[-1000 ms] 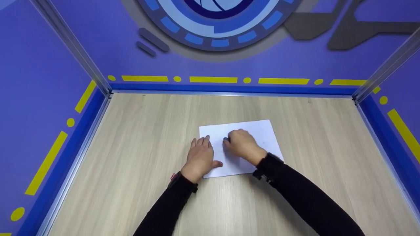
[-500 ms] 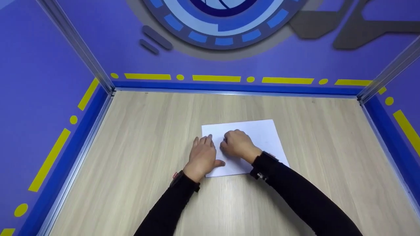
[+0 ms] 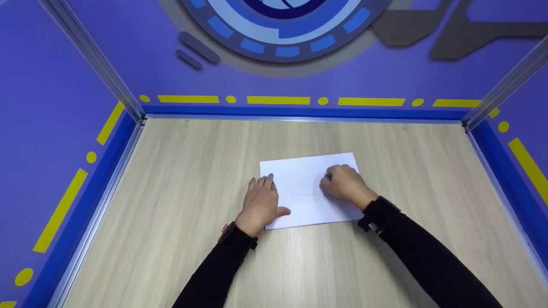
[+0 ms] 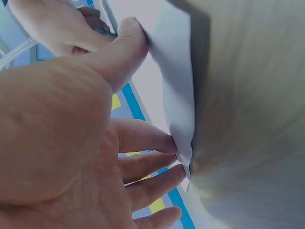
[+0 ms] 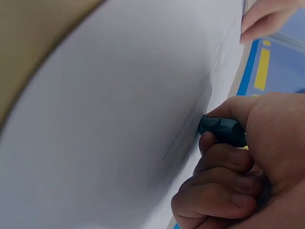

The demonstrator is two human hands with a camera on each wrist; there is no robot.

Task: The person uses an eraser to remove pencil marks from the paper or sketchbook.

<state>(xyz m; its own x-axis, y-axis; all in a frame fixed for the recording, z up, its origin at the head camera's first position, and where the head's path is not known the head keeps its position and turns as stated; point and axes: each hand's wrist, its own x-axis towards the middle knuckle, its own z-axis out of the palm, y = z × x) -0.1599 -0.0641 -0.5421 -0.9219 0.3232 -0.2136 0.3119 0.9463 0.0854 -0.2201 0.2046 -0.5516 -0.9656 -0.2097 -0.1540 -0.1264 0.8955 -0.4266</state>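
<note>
A sheet of white paper [image 3: 299,188] lies on the wooden table, with faint grey lines on it in the right wrist view. My left hand [image 3: 261,203] rests on the paper's left edge, fingers straight and thumb spread; the left wrist view shows that edge lifted and bent near the fingertips. Over the right part of the sheet, my right hand [image 3: 346,185] pinches a small dark teal block [image 5: 223,130] between thumb and forefinger, the other fingers curled below. The block's end meets the paper among the grey lines. Most of the block is hidden from the head view.
A pale wood-grain tabletop [image 3: 192,171] surrounds the paper. Blue-purple panels with yellow dashes, such as the back wall [image 3: 274,85], enclose it at the back and both sides. A metal strip [image 3: 239,117] runs along the table's far edge.
My right hand, holding the block, shifted slightly left over the paper, then moved right to the sheet's right part. The left hand stayed in place on the paper.
</note>
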